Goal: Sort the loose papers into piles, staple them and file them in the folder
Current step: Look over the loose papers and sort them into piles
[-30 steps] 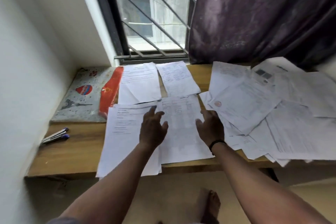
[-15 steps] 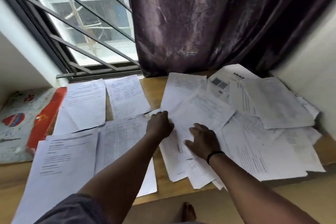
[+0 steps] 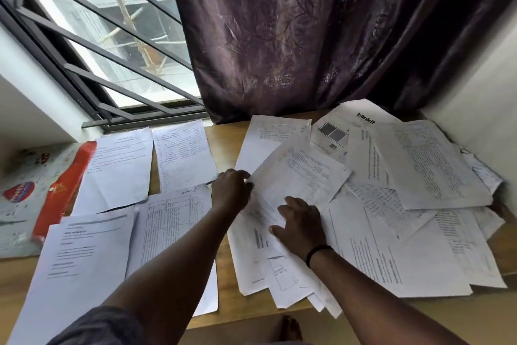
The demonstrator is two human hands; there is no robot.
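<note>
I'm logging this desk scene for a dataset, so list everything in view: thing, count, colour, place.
sorted sheets: four, white, laid out separately on the left half of the desk
loose paper heap: many overlapping sheets, white, right half of the desk
blinkit sheet: one, white with black print, far side of the heap
folder: one, pale patterned with a red strip, far left
desk: one, wooden, under everything
curtain: one, dark purple, behind the desk
window grille: one, dark metal, upper left
foot: one, bare, below the desk edge
left hand: grip pinching the edge of a heap sheet
right hand: black wristband, fingers pressing on the heap
</note>
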